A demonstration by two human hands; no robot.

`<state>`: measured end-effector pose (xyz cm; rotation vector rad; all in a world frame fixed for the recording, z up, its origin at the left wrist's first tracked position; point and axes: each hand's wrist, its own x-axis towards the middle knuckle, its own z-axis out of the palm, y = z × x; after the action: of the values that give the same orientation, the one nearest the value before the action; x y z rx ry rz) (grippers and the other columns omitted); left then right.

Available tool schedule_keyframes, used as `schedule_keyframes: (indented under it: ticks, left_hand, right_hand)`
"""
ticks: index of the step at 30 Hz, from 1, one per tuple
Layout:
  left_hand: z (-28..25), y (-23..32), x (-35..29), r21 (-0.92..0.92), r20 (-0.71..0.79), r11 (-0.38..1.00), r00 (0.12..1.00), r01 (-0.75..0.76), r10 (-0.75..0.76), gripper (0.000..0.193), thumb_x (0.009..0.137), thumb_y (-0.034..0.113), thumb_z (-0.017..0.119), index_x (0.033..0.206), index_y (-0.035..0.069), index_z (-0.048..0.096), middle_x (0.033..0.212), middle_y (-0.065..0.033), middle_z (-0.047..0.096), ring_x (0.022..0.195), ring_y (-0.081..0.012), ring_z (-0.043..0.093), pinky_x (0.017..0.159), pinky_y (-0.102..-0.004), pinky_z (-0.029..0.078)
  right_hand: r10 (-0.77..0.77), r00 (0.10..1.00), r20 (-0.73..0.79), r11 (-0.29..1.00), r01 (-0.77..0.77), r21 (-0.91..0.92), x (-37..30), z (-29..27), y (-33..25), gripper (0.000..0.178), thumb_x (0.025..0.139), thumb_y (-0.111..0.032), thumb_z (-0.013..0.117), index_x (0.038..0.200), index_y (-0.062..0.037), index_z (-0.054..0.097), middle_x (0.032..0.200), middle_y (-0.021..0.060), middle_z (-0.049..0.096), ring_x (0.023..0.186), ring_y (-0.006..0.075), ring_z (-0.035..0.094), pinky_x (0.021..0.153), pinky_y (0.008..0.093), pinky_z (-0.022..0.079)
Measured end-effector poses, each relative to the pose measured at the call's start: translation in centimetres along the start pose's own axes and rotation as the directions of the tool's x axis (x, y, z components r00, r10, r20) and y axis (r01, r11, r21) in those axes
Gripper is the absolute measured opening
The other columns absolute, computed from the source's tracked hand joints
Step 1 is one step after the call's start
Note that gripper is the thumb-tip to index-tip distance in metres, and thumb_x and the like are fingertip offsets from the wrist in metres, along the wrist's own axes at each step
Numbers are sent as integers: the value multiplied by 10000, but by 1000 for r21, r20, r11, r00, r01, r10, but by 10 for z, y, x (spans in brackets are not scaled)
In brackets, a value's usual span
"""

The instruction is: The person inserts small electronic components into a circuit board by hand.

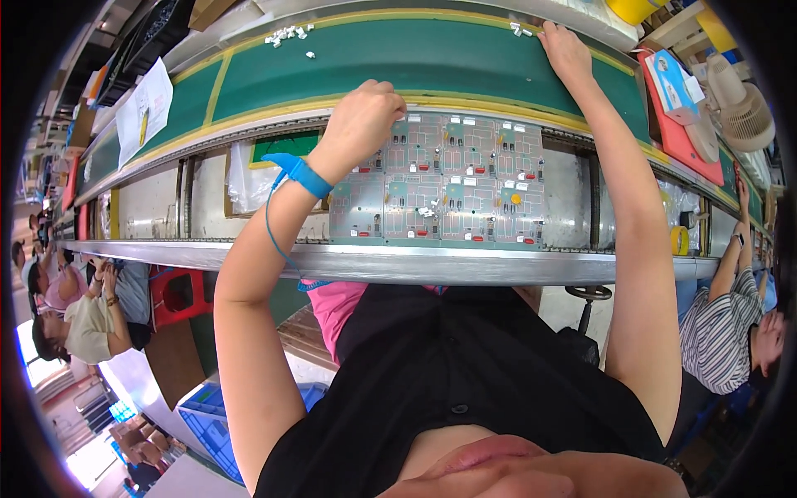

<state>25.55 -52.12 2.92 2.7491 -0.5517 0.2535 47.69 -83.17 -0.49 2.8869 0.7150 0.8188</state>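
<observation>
A panel of printed circuit boards (415, 217) lies flat on the rails in front of me, dotted with small red, white and dark parts. My left hand (362, 124), with a blue wrist strap (308, 178) and coiled cord, hangs over the panel's far left corner. Its fingers are curled together, and whatever they hold is hidden. Stretched to the far side of the green belt (398, 62), my right hand (568, 55) has its fingertips closed at a small group of white connectors (520, 31). Several loose white connectors (427, 209) rest on the panel, beside a round orange part (515, 199).
A heap of white connectors (287, 35) sits at the belt's far left. A paper sheet with a pen (144, 116) lies at left. To the right are a red tray (682, 137) and a beige fan (739, 108). The metal rail (465, 264) runs before me; co-workers sit on both sides.
</observation>
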Motion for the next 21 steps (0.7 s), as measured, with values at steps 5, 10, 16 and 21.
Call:
schedule_keyframes:
  ticks: [5, 10, 16, 21]
  left_hand:
    - [0, -1, 1, 26, -2, 1000, 1000, -6, 6, 109, 780, 108, 587, 807, 29, 657, 801, -91, 586, 832, -280, 545, 723, -378, 456]
    - [-2, 2, -2, -37, -16, 999, 1000, 16, -17, 65, 740, 86, 610, 753, 37, 651, 768, -103, 583, 797, -287, 556, 708, -391, 467]
    - [-1, -8, 0, -57, -12, 994, 995, -96, 95, 119, 762, 93, 591, 848, 64, 668, 778, -101, 602, 796, -289, 566, 695, -390, 472]
    - [-16, -53, 8, 44, -292, 999, 956, -28, 40, 229, 750, 6, 536, 940, 60, 652, 871, -112, 603, 866, -293, 559, 746, -382, 478]
  right_hand:
    - [-11, 1000, 2, 999, 11, 37, 5, 4, 1, 154, 838, -182, 535, 903, -43, 537, 874, 144, 621, 820, 313, 613, 677, 416, 505]
    - [10, 999, -44, 952, 4, 306, 4, 1, 9, 145, 821, -139, 572, 909, -23, 574, 840, 125, 626, 774, 283, 612, 683, 376, 491]
    - [134, 972, 195, 679, -233, 697, -1, -31, -13, 174, 792, -123, 626, 947, -46, 651, 819, 81, 660, 758, 173, 618, 725, 285, 482]
    - [-234, 924, 302, 486, -158, 859, -45, -116, -99, 175, 818, -105, 624, 969, -20, 644, 853, 19, 633, 778, 87, 562, 711, 228, 448]
